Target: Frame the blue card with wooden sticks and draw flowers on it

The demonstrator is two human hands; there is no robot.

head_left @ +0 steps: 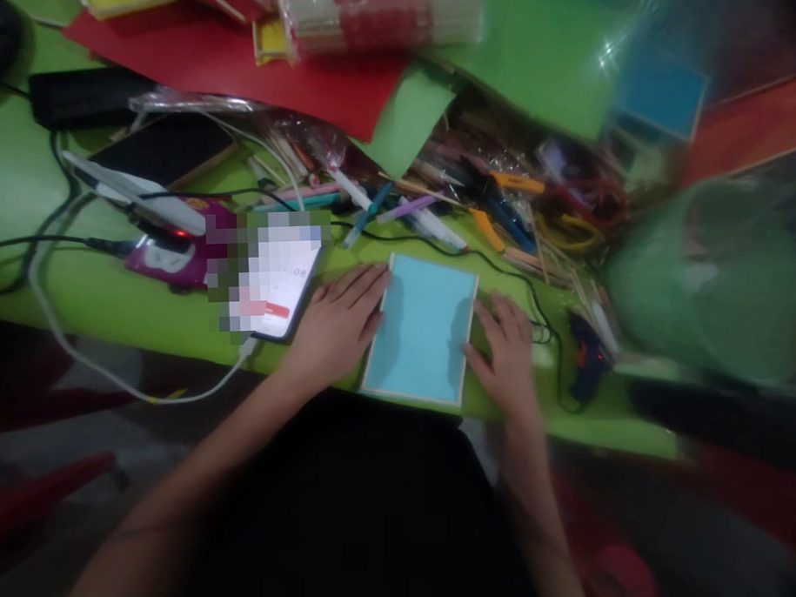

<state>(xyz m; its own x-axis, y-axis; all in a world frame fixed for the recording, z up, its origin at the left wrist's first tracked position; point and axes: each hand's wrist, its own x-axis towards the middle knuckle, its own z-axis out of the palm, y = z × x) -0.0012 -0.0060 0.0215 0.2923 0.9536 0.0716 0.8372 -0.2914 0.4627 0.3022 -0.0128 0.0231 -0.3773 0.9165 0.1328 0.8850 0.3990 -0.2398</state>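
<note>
A light blue rectangular panel with thin pale strips along its edges [429,332] lies near the front edge of the green table. My left hand [340,322] rests along the panel's left side, fingers stretched out and fingertips at its upper left edge. On the opposite side, my right hand [508,347] has its fingers apart, with thumb and fingertips at the right edge. Neither hand is wrapped around the panel. Just left of my left hand lies a lit phone [276,281], partly blurred out, with a white cable plugged in.
Pens, sticks and orange-handled tools [518,183] are heaped behind the panel. A glue gun [589,357] lies to the right, its black cord running behind the panel. A large green rounded container [704,279] stands further right. Red paper [233,69] covers the back.
</note>
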